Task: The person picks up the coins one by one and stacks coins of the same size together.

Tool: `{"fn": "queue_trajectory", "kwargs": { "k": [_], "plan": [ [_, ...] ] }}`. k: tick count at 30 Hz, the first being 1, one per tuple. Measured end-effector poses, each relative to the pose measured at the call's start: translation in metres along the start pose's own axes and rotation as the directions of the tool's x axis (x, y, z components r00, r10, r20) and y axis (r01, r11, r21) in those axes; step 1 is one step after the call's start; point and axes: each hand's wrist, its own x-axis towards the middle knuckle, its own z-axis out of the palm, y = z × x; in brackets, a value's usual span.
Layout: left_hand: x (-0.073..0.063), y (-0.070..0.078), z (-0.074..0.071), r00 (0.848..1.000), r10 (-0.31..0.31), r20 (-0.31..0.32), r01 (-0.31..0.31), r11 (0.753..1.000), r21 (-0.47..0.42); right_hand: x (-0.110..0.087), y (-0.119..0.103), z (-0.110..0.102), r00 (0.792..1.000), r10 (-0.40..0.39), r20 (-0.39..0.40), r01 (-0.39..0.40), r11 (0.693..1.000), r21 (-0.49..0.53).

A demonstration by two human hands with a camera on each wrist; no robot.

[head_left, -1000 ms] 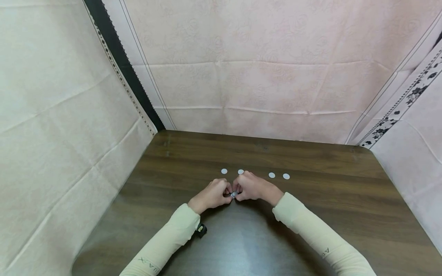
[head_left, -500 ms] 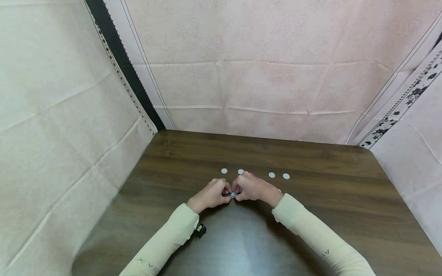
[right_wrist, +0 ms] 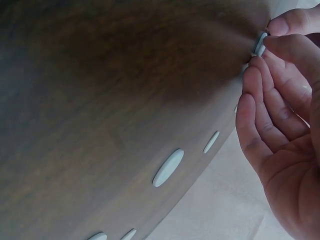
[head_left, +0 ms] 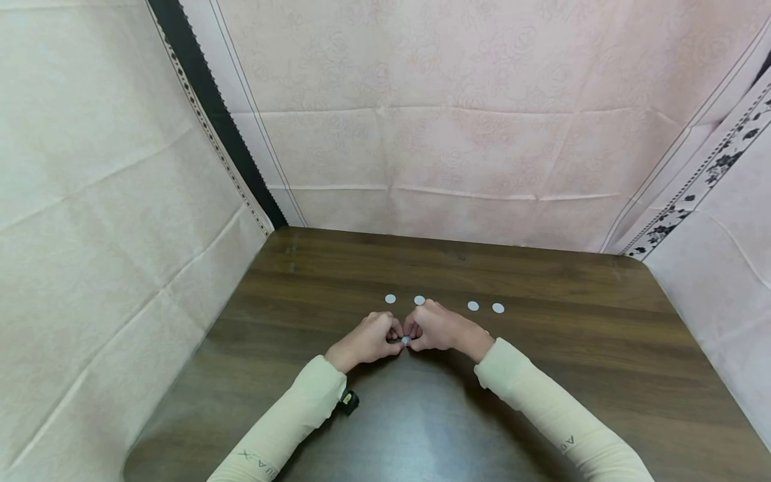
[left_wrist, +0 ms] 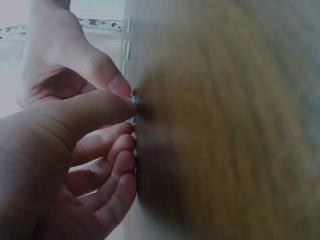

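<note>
My left hand (head_left: 369, 341) and right hand (head_left: 442, 327) meet low over the table at the middle of the head view. Between their fingertips is a small, flat white disc (head_left: 405, 341), pinched from both sides. In the right wrist view, this disc (right_wrist: 260, 44) lies at the right thumb's tip, with a second pale edge showing close against it. The left wrist view has the left thumb pressed on the disc's edge (left_wrist: 134, 107), the other fingers curled with tips at the tabletop. Beyond the hands lie two white discs on the left (head_left: 390, 298) and two on the right (head_left: 472, 306).
The dark wood table (head_left: 572, 348) has a rounded far edge, with a pale cloth wall (head_left: 452, 154) behind it and cloth at both sides. A small black device (head_left: 349, 402) sits at the left sleeve's cuff.
The small disc between the fingertips has turned slightly and shifted a little left. Both hands stay almost in place; the discs in the row lie as before.
</note>
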Motion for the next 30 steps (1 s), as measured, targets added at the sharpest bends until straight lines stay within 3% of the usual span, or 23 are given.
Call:
{"fn": "queue_trajectory", "kwargs": {
  "k": [11, 30],
  "plan": [
    [0.0005, -0.0013, 0.0003, 1.000, -0.003, 0.011, 0.003, 1.000, 0.012, -0.0002, 0.0022, -0.0007, 1.000, -0.014, 0.011, 0.014, 1.000, 0.023],
    [0.0008, 0.0007, -0.0012, 1.000, 0.017, 0.016, -0.018, 0.998, 0.062, -0.0008, -0.0011, -0.0022, 0.999, -0.034, 0.036, 0.035, 0.999, -0.027]
  ]
}}
